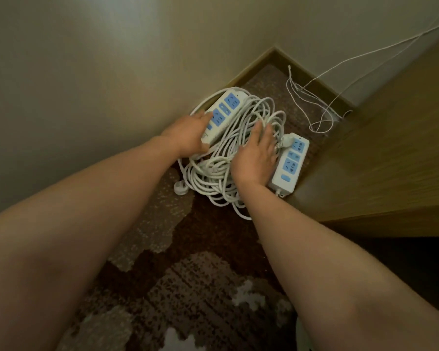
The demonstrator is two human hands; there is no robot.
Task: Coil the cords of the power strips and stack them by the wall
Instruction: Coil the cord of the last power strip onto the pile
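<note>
Both cords (226,158) coiled on carpet in the corner by the wall (86,84). Left hand (188,135) grips the upper power strip (223,114); right hand (254,158) presses flat on coils. Second strip (290,164) beside, unstacked; stacking apparently remains.

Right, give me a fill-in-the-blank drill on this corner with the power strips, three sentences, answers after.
1. The left hand grips the white power strip with blue sockets that lies nearest the ____.
2. The right hand rests with flat fingers on the pile of white ____.
3. The second white power strip lies beside the ____ cabinet panel.

Missing words: wall; cords; wooden
</note>
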